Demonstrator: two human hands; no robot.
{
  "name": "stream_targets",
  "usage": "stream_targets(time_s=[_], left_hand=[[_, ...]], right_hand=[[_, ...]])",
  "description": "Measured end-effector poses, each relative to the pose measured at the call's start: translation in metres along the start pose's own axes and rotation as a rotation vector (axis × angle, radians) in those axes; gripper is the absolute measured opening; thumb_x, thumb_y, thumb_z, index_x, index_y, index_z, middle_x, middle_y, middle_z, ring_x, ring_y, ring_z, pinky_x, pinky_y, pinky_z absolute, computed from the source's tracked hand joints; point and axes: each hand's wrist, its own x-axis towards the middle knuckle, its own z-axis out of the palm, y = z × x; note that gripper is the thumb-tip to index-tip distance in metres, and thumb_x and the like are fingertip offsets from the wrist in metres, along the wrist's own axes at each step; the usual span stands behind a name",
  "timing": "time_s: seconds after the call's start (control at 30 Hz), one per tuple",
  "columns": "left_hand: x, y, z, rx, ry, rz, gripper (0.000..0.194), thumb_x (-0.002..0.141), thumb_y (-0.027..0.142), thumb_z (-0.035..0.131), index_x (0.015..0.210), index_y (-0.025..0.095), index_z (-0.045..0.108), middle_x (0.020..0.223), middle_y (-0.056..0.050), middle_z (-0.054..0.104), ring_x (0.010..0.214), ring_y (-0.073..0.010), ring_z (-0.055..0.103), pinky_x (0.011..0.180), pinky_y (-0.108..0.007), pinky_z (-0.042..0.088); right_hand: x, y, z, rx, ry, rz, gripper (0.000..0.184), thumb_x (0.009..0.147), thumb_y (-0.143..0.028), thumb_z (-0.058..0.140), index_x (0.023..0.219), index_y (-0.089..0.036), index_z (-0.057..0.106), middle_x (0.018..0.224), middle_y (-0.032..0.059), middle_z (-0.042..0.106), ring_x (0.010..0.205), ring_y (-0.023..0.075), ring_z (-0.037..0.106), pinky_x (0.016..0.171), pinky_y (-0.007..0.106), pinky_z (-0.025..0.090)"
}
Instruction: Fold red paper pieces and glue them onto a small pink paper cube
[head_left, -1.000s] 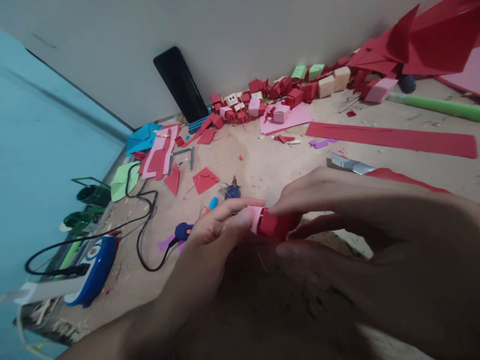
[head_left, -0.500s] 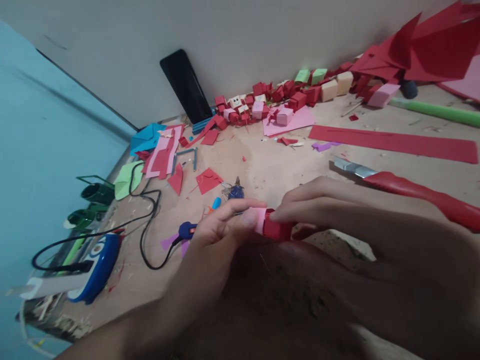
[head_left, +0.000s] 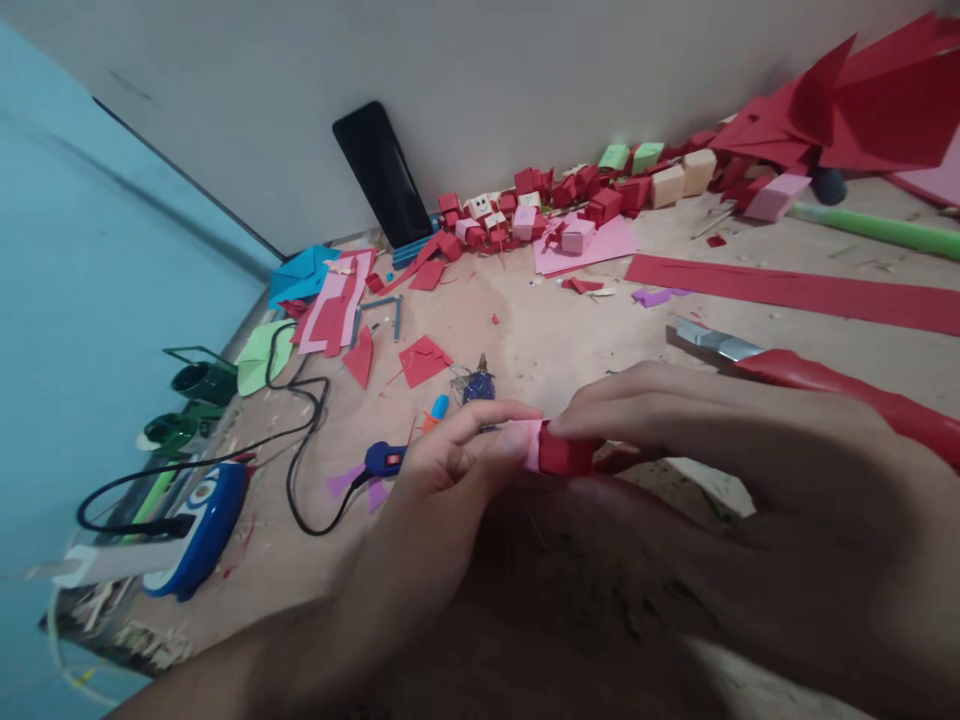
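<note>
Between my two hands is a small folded paper box, with a pink part [head_left: 533,441] on the left and a red part [head_left: 564,450] on the right, the two touching. My left hand [head_left: 457,470] pinches the pink part between thumb and forefinger. From the right, my right hand [head_left: 697,440] grips the red part, its fingertips on the top edge and its thumb below. A dark blue glittery bundle [head_left: 478,386] lies just beyond my left fingers. Beside my left wrist is a blue glue gun [head_left: 384,459], partly hidden by the hand.
A red-handled cutter knife [head_left: 720,340] lies beyond my right hand, near a long red paper strip [head_left: 780,285]. Several small paper boxes [head_left: 604,205] line the wall, where a black phone [head_left: 381,170] leans. A black cable [head_left: 300,400] runs to a blue-and-white power strip [head_left: 202,530].
The red part now sits flush against the pink part, where its edge stood slightly raised before. Both hands keep their hold. The whole view has shifted a little.
</note>
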Motion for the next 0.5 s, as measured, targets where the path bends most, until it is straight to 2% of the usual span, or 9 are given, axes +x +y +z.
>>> stream_targets(time_s=[0.23,0.37,0.5], left_hand=[[-0.0045,0.0052,0.0014,0.051,0.048,0.035,0.025,0.095,0.046,0.072,0.11,0.027,0.076,0.094,0.0,0.078,0.093,-0.0201,0.07,0.082,-0.028,0.051],[-0.0031,0.0035,0.0021,-0.085,-0.01,0.029,0.024,0.095,0.044,0.073,0.111,0.025,0.075,0.102,-0.002,0.08,0.095,-0.0208,0.073,0.087,-0.031,0.053],[-0.0008,0.0013,0.0032,-0.178,-0.053,0.024,0.025,0.096,0.041,0.072,0.114,0.024,0.075,0.102,-0.003,0.081,0.095,-0.0216,0.075,0.09,-0.032,0.056]], right_hand=[[0.0032,0.0011,-0.0043,0.061,-0.015,0.099,0.023,0.09,-0.016,0.068,0.1,-0.032,0.082,0.096,-0.0002,0.082,0.082,0.0217,0.079,0.078,0.033,0.067],[0.0051,-0.0011,-0.0037,0.093,-0.028,0.101,0.021,0.089,-0.017,0.069,0.099,-0.031,0.082,0.099,0.0007,0.083,0.086,0.0237,0.079,0.082,0.036,0.067],[0.0054,-0.0009,-0.0008,0.1,-0.037,0.106,0.024,0.091,-0.017,0.068,0.103,-0.032,0.083,0.1,0.0008,0.082,0.085,0.0232,0.079,0.08,0.034,0.067]])
